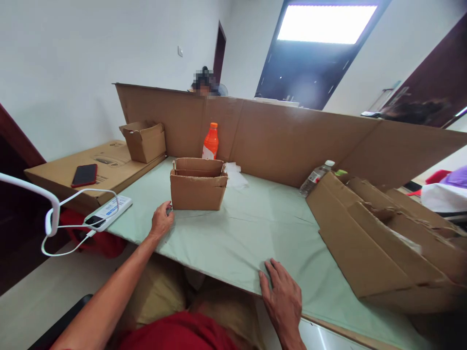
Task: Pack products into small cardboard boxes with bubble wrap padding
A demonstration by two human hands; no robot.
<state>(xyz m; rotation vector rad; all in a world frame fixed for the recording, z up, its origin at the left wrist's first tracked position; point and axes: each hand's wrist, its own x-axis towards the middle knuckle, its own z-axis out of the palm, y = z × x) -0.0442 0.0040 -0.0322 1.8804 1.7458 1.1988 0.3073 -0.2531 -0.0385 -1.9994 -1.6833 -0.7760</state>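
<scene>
- On the head view, I see the small open-topped cardboard box (pixel 197 193) standing left of centre on the pale green tablecloth (pixel 255 243).
- My left hand (pixel 162 219) is at its near left corner, loosely curled, grasping nothing; I cannot tell whether it touches.
- My right hand (pixel 282 291) lies relaxed and unclenched at the near edge.
- Beyond the box stands an orange bottle (pixel 210 141).
</scene>
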